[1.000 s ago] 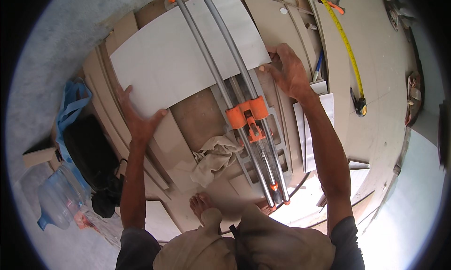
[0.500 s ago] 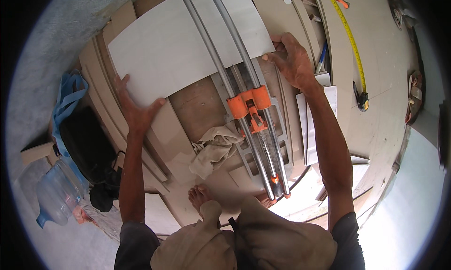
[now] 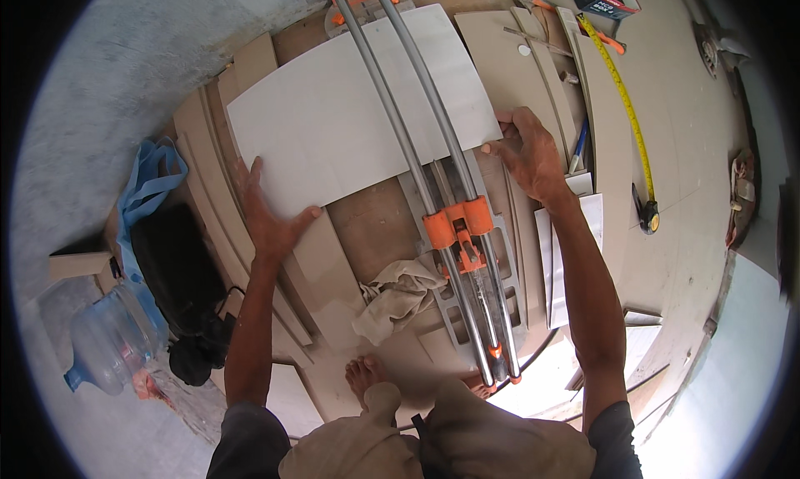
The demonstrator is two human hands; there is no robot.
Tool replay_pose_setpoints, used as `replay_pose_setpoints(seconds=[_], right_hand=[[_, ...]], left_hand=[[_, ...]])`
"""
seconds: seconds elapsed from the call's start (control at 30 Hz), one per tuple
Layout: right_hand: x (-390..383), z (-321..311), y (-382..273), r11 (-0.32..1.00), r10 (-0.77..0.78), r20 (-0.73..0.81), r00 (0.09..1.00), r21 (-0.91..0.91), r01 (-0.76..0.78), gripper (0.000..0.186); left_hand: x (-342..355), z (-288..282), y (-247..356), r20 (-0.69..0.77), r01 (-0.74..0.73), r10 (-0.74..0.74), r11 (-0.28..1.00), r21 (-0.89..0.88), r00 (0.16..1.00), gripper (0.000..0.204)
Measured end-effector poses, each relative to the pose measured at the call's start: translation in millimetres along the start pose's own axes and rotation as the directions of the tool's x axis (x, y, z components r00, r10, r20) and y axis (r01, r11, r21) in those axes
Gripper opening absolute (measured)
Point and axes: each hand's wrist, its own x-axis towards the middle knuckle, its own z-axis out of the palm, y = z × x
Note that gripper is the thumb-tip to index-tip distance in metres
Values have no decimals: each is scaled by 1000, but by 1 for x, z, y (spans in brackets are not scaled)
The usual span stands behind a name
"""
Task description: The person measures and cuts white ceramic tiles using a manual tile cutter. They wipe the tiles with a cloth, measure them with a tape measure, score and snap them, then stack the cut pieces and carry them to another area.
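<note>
Panel (image 3: 350, 116) lies beneath steel rails (image 3: 444, 125)

The left hand (image 3: 271, 226) is spread open at one near corner, thumb by the near edge, apparently to steady the panel. The right hand (image 3: 533, 158) curls around the other; whether it pinches I cannot tell. The orange carriage (image 3: 459, 222) sits clear of the panel, perhaps to leave it room. A bluish jug (image 3: 117, 341) looks empty; what the dark box (image 3: 602, 2) holds is hidden.

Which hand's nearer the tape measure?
Right. Your right hand is left of the tape measure, at the right end of the white panel; your left hand is farther, at its left end.
</note>
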Motion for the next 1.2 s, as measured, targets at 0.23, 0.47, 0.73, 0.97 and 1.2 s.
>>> replay_pose_setpoints(seconds=[0.23,0.47,0.73,0.97,1.2], right_hand=[[0,1,2,999,16,1,1000,39,-16,46],[-1,-2,3,997,-14,-5,1000,73,14,46],[0,0,5,993,-108,-53,993,31,110,42],[0,1,7,992,-123,-50,991,-7,123,41],[-1,3,7,997,-80,-31,996,14,81,42]], left_hand=[[-2,0,2,19,14,-14,1000,-17,1000,133],[-4,3,-1,17,10,-10,1000,-4,1000,132],[-1,-1,11,21,2,-2,1000,-14,1000,131],[-2,-1,10,25,5,-5,1000,-17,1000,131],[-3,-1,10,15,-3,3,1000,-11,1000,129]])
